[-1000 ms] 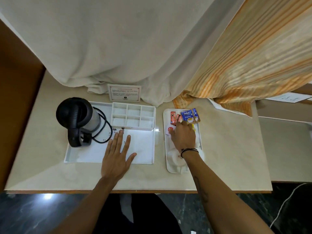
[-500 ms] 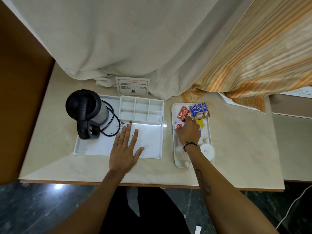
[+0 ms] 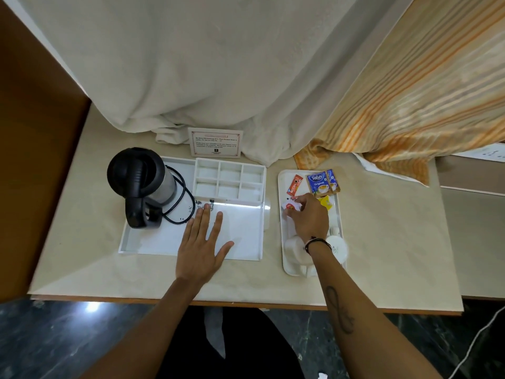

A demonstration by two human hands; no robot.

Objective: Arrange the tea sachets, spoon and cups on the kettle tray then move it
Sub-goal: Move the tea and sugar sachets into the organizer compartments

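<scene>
On the beige stone counter point(image 3: 382, 242), left hand point(image 3: 203, 242) lies flat and palm-down, fingers spread wide, resting on the bare floor of the white rectangular kettle tray point(image 3: 142, 242) — gripping nothing. Beyond its fingertips sits the white six-cell sachet divider point(image 3: 229, 180), cells look bare. To the outer side of that hand stands the black-and-steel electric kettle point(image 3: 142, 184) on the same tray, its black cord point(image 3: 183, 198) looped beside it.

Right hand point(image 3: 310, 218) is over the separate small white oblong tray point(image 3: 284, 258), fingers curled down and pinching a small white-and-red sachet point(image 3: 290, 205). Just past its fingertips: an orange-red stick sachet point(image 3: 294, 185), two blue Tetley tea sachets point(image 3: 318, 184) overlapping, a yellow sachet point(image 3: 326, 202) partly under the hand. Under the wrist — white cups point(image 3: 293, 248), partly hidden; count and orientation unclear. Spoon not discernible.

Behind both trays, a white printed card point(image 3: 215, 142) leans on a cream curtain point(image 3: 205, 64); an orange-striped curtain point(image 3: 410, 91) hangs further right.
</scene>
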